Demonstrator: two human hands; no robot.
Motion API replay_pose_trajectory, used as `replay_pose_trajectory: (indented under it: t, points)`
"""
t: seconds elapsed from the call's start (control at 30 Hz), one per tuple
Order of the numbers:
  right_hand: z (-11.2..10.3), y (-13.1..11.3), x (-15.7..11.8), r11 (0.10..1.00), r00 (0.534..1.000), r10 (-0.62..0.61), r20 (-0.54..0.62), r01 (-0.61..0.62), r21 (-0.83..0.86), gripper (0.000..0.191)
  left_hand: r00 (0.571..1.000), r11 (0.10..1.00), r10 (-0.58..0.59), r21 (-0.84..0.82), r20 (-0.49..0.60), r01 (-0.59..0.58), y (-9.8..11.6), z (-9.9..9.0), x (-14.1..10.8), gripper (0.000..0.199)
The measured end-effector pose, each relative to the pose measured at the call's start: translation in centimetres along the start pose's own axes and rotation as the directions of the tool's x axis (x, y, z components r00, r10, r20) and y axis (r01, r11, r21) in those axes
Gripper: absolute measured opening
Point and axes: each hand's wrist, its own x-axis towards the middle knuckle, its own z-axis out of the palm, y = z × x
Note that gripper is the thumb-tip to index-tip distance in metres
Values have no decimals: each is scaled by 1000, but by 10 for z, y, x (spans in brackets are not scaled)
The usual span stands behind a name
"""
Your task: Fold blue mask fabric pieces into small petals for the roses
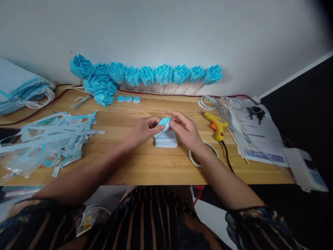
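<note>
Between my two hands, above the middle of the table, is a folded blue-and-white fabric piece (pixel 164 122). My left hand (pixel 145 130) pinches its left side with thumb and forefinger. On the other side my right hand (pixel 185 128) grips the right edge, its fingertips closed on the fabric. Just below them a stack of pale fabric squares (pixel 166 140) lies on the wooden table (pixel 145 166), partly covered by the held piece. Farther back rest three small folded blue petals (pixel 128 99).
Blue fabric flowers (pixel 163 74) on sticks lean along the wall. Fabric scraps (pixel 57 135) heap at left, near stacked face masks (pixel 20 90). To the right lie a yellow glue gun (pixel 215 125), tape rolls (pixel 208 102), keys (pixel 256 113) and papers (pixel 262 139). A tape ring (pixel 193 158) sits under my right forearm.
</note>
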Motion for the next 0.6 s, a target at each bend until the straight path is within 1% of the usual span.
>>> replay_pose_trajectory:
  t: [0.1, 0.23, 0.4, 0.5, 0.6]
  points:
    - [1, 1, 0, 1000, 999, 1, -35, -1, 7, 40, 1000, 1000, 4, 8, 2, -4, -3, 1, 0, 26]
    - [1, 2, -1, 1000, 998, -6, -67, 5, -11, 36, 999, 1000, 8, 8, 32, -8, 0, 1, -1, 25]
    - [0, 1, -1, 999, 996, -32, -78, 29, -46, 33, 998, 999, 37, 20, 47, -38, 5, -2, -2, 27]
    - [0, -1, -2, 994, 996, -60, -63, 54, -98, 32, 998, 999, 35, 1, 48, -35, 2, -2, -1, 25]
    - [-1, -3, -3, 986, 996, -65, -64, 54, -155, 30, 998, 1000, 22, -20, 58, -20, -2, -1, 0, 24]
